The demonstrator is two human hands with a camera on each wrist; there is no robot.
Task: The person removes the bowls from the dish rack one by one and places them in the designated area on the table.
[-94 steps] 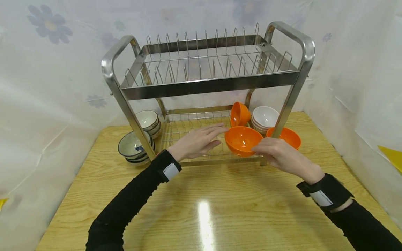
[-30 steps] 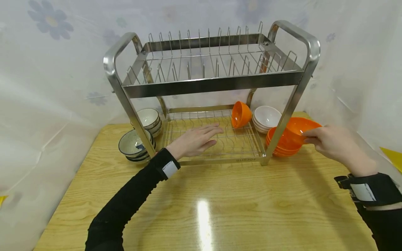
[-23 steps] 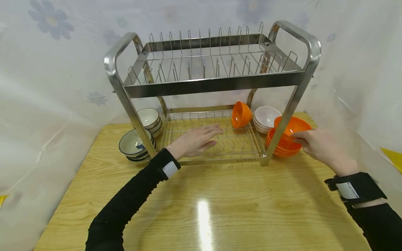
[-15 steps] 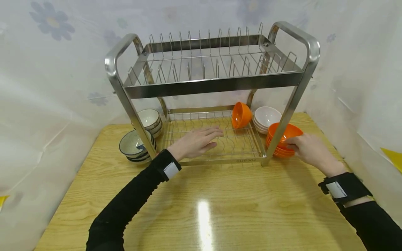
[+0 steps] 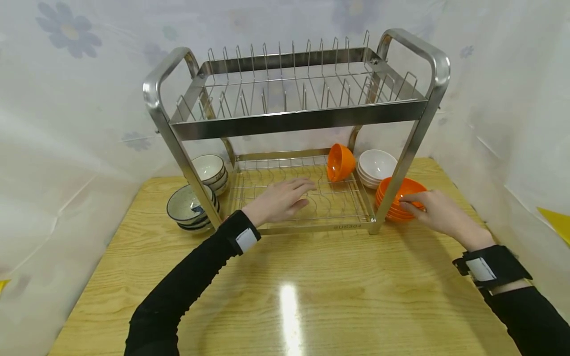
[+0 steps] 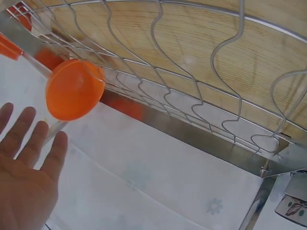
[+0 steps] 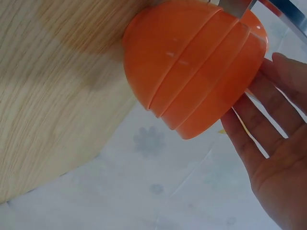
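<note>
My right hand (image 5: 438, 212) is at the near right rim of a stack of orange bowls (image 5: 410, 187), which stands on the table beside the rack's right front leg. The right wrist view shows the nested bowls (image 7: 192, 72) resting together, with the right fingers (image 7: 259, 122) stretched out right at the top rim. My left hand (image 5: 281, 200) reaches over the lower shelf, fingers extended and holding nothing. Behind it, a single orange bowl (image 5: 341, 163) stands tilted on its side in the wires at the shelf's back right; the left wrist view shows this bowl (image 6: 74, 91) beyond the fingertips.
A two-tier metal dish rack (image 5: 294, 121) fills the middle of the wooden table (image 5: 267, 296). White bowls (image 5: 377, 165) are stacked behind the orange stack. Patterned bowls stand in two stacks on the left, a rear stack (image 5: 209, 169) and a front stack (image 5: 189, 205).
My right hand carried an orange bowl from the front of the lower shelf rightward, lowered it onto the orange stack, and its fingers have loosened. The left hand has barely moved.
</note>
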